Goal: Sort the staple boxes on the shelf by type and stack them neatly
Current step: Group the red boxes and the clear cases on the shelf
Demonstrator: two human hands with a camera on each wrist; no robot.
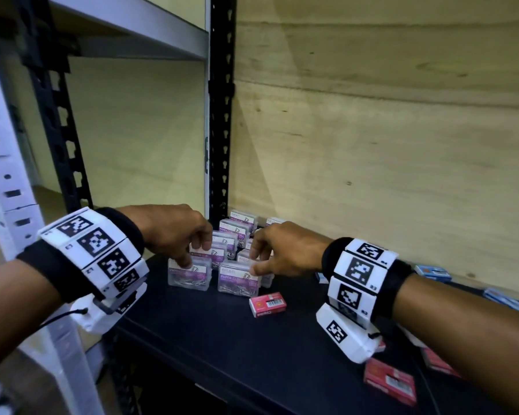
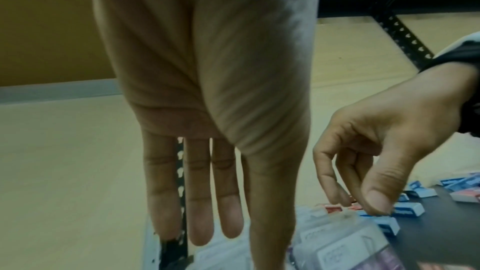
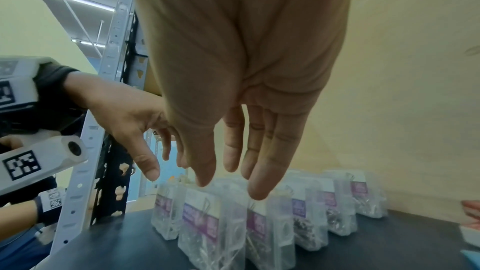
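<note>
Both hands [image 1: 174, 229] [image 1: 285, 250], fingers loose, over upright clear boxes [image 1: 237, 280] (red box [image 1: 268, 304] nearby).

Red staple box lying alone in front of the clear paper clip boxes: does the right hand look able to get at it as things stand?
Probably yes. The red staple box lies alone on bare shelf, nearer the person than the right hand, which hovers open-fingered over the clear paper clip boxes holding nothing. Nothing stands between them.

Lighting dim and yellowish in all views. Head view: a brighter patch falls on the pale plywood back panel [image 1: 372, 130], with shadow over the matt black shelf board [image 1: 207, 324]; straight uprights bow at the frame edges. Left wrist view: clear plastic boxes [image 2: 337, 249] at the bottom are blurred. Right wrist view: white ceiling tube lights [image 3: 78, 0] glare upper left; near palm soft.
</note>
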